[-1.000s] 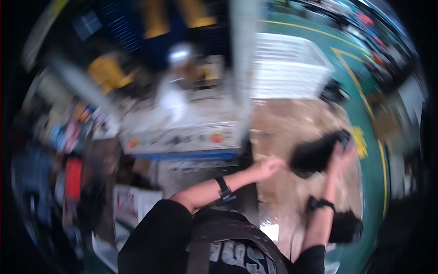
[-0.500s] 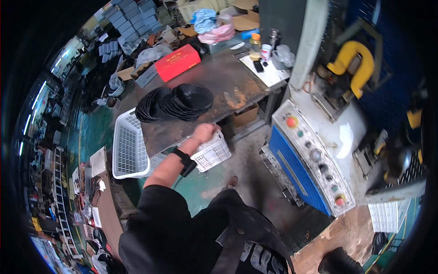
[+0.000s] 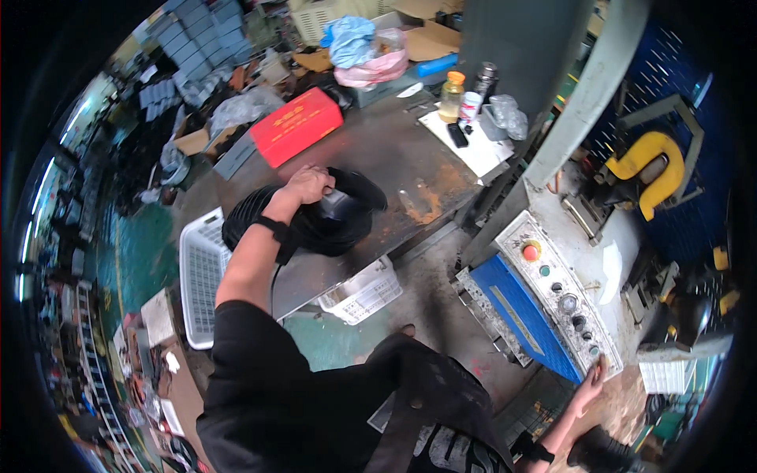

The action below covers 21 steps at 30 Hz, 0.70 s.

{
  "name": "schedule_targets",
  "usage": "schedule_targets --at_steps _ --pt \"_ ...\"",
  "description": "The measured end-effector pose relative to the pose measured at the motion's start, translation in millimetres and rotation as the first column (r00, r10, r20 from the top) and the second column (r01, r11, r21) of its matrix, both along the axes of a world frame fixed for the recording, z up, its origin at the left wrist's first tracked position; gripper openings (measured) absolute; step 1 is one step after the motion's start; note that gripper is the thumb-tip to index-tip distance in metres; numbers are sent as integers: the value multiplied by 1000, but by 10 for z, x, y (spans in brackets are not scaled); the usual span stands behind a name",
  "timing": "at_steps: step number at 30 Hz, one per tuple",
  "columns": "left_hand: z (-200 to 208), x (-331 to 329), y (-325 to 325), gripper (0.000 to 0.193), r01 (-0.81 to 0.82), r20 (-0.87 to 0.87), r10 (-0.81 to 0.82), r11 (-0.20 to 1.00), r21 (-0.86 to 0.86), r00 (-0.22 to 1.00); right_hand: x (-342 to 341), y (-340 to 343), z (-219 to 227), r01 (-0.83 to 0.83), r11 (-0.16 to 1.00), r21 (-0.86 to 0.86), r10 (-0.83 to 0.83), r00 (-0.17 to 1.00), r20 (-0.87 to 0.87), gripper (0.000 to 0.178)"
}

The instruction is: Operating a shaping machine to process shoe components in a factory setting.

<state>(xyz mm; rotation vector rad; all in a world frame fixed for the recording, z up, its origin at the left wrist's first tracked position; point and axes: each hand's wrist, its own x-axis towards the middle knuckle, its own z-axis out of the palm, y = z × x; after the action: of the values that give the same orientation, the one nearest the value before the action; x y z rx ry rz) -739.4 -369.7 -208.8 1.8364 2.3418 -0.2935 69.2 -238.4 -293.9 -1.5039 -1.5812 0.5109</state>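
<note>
My left hand (image 3: 310,184) is closed on the rim of a black round pan (image 3: 347,206) at the top of a nested stack on the worktable. That pan is tilted and smeared by motion. Beside it, to the left, leans another stack of black pans (image 3: 251,219). My right hand (image 3: 587,389) reaches to the lower end of the machine's control panel (image 3: 569,303), fingers stretched out. Its fingertips are at the panel's near corner and cover the red button there. Whether they press it, I cannot tell.
A white basket (image 3: 193,276) stands at the table's left end, and a smaller white basket (image 3: 367,296) sits below its front edge. A red box (image 3: 298,126) lies behind the pans. Bottles (image 3: 452,96) stand at the back right, near the machine's yellow curved part (image 3: 658,169).
My left hand has left the small white basket and moved up and forward onto the pans. The top pan has tilted. My right hand has come into view at the control panel.
</note>
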Motion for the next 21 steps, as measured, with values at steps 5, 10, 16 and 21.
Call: schedule_targets --at_steps 5,10,16,21 --pt "483 1202 782 18 312 476 -481 866 391 736 -1455 -176 798 -164 951 -261 121 977 -173 24" --pt "620 2489 1051 24 495 715 -565 798 344 412 -2330 -270 1285 -592 791 -152 566 804 -184 38" --pt "704 3909 1375 25 513 978 -206 838 185 -17 -1697 -478 1130 -642 692 -329 475 749 -462 22" --pt "930 4674 1700 68 677 801 -532 484 555 -276 -859 -482 1311 -383 912 -149 137 626 -768 7"
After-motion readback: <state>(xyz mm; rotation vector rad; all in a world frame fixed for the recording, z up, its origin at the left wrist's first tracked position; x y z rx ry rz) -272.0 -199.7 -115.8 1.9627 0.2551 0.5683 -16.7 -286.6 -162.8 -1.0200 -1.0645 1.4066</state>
